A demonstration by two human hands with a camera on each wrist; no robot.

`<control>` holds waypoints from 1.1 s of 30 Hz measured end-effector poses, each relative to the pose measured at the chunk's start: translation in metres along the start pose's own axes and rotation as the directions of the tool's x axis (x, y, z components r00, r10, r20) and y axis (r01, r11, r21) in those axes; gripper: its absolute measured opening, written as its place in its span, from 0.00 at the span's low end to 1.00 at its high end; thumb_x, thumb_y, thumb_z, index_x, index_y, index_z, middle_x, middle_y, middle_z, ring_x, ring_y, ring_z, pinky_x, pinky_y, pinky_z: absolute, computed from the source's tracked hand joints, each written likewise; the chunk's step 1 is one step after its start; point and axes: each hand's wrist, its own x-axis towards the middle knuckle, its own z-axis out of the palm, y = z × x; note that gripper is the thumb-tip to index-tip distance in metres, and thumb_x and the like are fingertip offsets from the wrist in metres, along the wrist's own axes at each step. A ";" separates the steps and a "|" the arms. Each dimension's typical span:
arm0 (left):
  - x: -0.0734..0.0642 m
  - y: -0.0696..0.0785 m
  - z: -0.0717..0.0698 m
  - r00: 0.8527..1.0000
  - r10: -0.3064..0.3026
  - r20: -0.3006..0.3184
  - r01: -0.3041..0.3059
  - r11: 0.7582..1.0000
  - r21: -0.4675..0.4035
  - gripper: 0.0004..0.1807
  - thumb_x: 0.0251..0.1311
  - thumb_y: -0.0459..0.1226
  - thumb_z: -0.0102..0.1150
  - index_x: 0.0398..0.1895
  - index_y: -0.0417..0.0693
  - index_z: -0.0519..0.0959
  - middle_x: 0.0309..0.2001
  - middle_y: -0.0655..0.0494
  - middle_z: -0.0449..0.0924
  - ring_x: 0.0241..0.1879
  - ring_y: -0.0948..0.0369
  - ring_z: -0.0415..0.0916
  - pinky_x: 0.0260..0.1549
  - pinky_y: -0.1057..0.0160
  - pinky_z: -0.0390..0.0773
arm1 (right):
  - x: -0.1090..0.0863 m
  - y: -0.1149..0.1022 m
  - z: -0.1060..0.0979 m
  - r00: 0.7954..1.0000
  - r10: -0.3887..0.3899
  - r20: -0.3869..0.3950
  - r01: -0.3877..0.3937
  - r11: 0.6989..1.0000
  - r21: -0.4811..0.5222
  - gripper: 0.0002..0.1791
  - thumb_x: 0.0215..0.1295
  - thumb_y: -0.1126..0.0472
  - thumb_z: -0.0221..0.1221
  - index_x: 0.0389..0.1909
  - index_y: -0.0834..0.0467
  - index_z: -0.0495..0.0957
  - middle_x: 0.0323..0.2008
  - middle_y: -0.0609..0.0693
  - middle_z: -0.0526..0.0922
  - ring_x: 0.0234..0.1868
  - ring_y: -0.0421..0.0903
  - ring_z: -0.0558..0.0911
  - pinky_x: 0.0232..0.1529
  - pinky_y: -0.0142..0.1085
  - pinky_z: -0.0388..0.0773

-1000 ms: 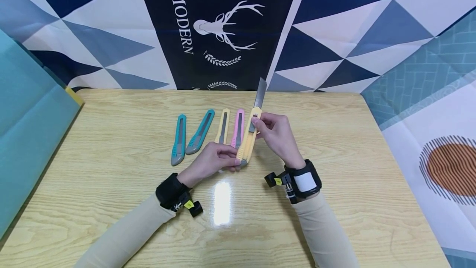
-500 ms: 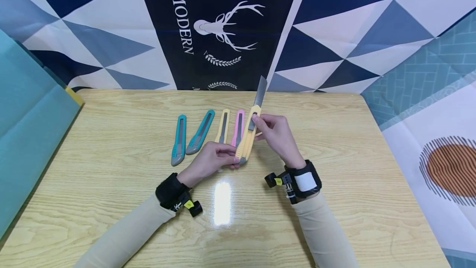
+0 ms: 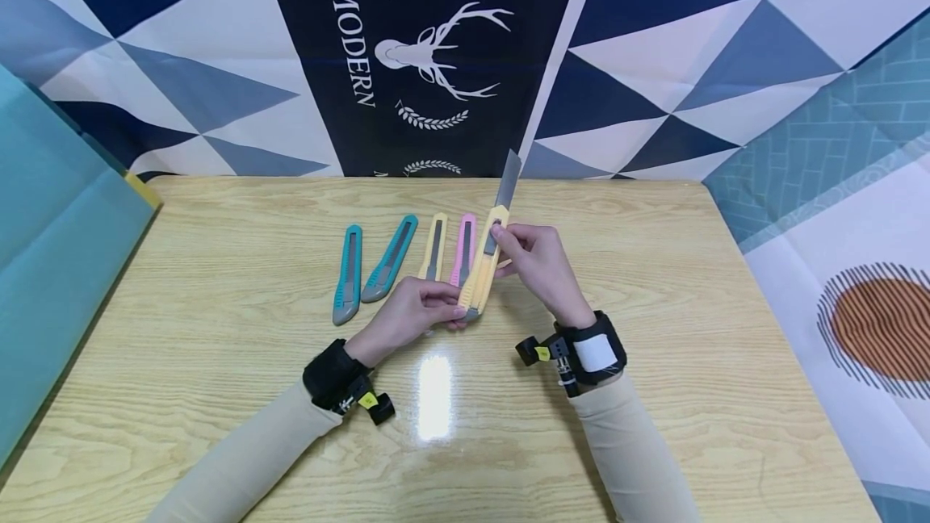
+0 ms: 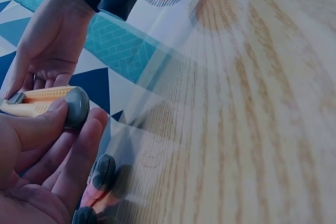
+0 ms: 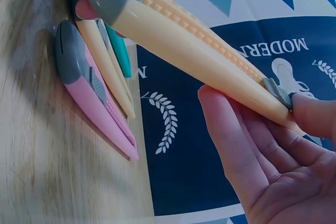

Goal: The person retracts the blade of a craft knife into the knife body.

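A yellow box cutter [image 3: 478,281] is held tilted above the table, its long grey blade [image 3: 510,178] extended toward the wall. My left hand [image 3: 412,311] pinches its grey end; in the left wrist view the thumb lies against the yellow body beside the grey cap [image 4: 77,108]. Nearer the blade, my right hand [image 3: 541,263] grips the body, with the thumb on the grey slider [image 5: 278,93]. Behind the left hand lie a pink box cutter [image 3: 467,244] and another yellow one [image 3: 435,242], their lower ends partly hidden in the head view.
Two teal box cutters, one upright in view [image 3: 348,274] and one slanted [image 3: 391,258], lie to the left on the wooden table [image 3: 240,281]. A patterned cloth [image 3: 617,87] hangs beyond the back edge. A light-blue panel [image 3: 58,265] borders the left side.
The held box cutter has shifted slightly left with both hands since a second ago. Its blade stays extended, and the cutters on the table lie as before.
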 end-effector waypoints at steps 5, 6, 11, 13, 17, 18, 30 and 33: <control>0.000 0.000 0.000 1.000 -0.005 0.007 0.005 1.000 -0.011 0.12 0.59 0.28 0.58 0.46 0.33 0.78 0.34 0.42 0.83 0.33 0.51 0.81 0.31 0.53 0.81 | 0.000 0.004 0.000 1.000 -0.027 -0.012 0.027 1.000 -0.015 0.16 0.69 0.57 0.52 0.34 0.66 0.80 0.29 0.60 0.81 0.28 0.49 0.81 0.26 0.37 0.84; 0.000 0.000 0.000 1.000 -0.008 0.006 0.008 1.000 -0.008 0.12 0.59 0.28 0.58 0.46 0.34 0.78 0.34 0.42 0.83 0.33 0.51 0.81 0.28 0.56 0.80 | 0.000 0.004 0.000 0.999 -0.033 -0.014 0.033 0.999 -0.017 0.16 0.69 0.57 0.52 0.33 0.66 0.80 0.28 0.59 0.81 0.28 0.48 0.81 0.25 0.37 0.84; 0.000 0.001 0.000 1.000 -0.011 0.001 0.011 1.000 0.008 0.12 0.58 0.29 0.59 0.45 0.35 0.79 0.33 0.43 0.84 0.32 0.52 0.81 0.23 0.62 0.77 | 0.000 0.004 0.000 0.998 -0.059 -0.012 0.059 0.998 -0.011 0.14 0.68 0.59 0.53 0.33 0.66 0.81 0.27 0.58 0.81 0.27 0.48 0.81 0.25 0.37 0.84; 0.000 0.001 0.001 1.000 -0.006 0.006 0.006 1.000 0.002 0.12 0.58 0.29 0.59 0.45 0.35 0.79 0.33 0.43 0.84 0.32 0.52 0.81 0.29 0.56 0.81 | 0.000 0.004 -0.001 0.998 -0.067 -0.007 0.066 0.998 -0.008 0.13 0.68 0.60 0.53 0.34 0.66 0.81 0.27 0.59 0.82 0.26 0.48 0.82 0.25 0.38 0.84; 0.000 0.000 0.001 1.000 0.008 0.014 -0.008 1.000 -0.012 0.12 0.57 0.28 0.60 0.45 0.34 0.79 0.33 0.42 0.84 0.32 0.51 0.81 0.38 0.45 0.80 | 0.000 0.004 -0.001 0.998 -0.064 0.003 0.064 0.998 -0.008 0.11 0.67 0.63 0.54 0.36 0.68 0.80 0.27 0.59 0.82 0.25 0.48 0.82 0.26 0.41 0.84; 0.000 -0.001 0.001 1.000 0.007 0.015 -0.007 1.000 -0.017 0.12 0.57 0.28 0.60 0.45 0.33 0.79 0.33 0.42 0.84 0.32 0.51 0.81 0.38 0.45 0.80 | 0.000 0.003 -0.001 0.998 -0.061 0.008 0.062 0.998 -0.005 0.11 0.67 0.64 0.54 0.36 0.69 0.80 0.27 0.60 0.82 0.25 0.48 0.82 0.26 0.42 0.84; 0.000 -0.001 -0.002 1.000 -0.012 -0.007 0.011 1.000 -0.026 0.13 0.58 0.28 0.59 0.46 0.32 0.78 0.34 0.41 0.83 0.33 0.51 0.81 0.32 0.53 0.82 | -0.001 -0.001 0.004 1.000 -0.013 -0.004 0.013 1.000 0.016 0.12 0.67 0.64 0.54 0.41 0.71 0.78 0.31 0.63 0.81 0.29 0.51 0.81 0.30 0.46 0.84; 0.001 0.000 -0.002 1.000 -0.013 -0.010 0.013 0.999 -0.031 0.12 0.58 0.28 0.59 0.45 0.33 0.78 0.33 0.41 0.83 0.33 0.50 0.81 0.20 0.68 0.77 | -0.005 -0.014 0.005 1.000 0.014 0.020 -0.014 1.000 0.001 0.14 0.69 0.64 0.51 0.39 0.73 0.78 0.30 0.65 0.81 0.30 0.55 0.81 0.31 0.47 0.83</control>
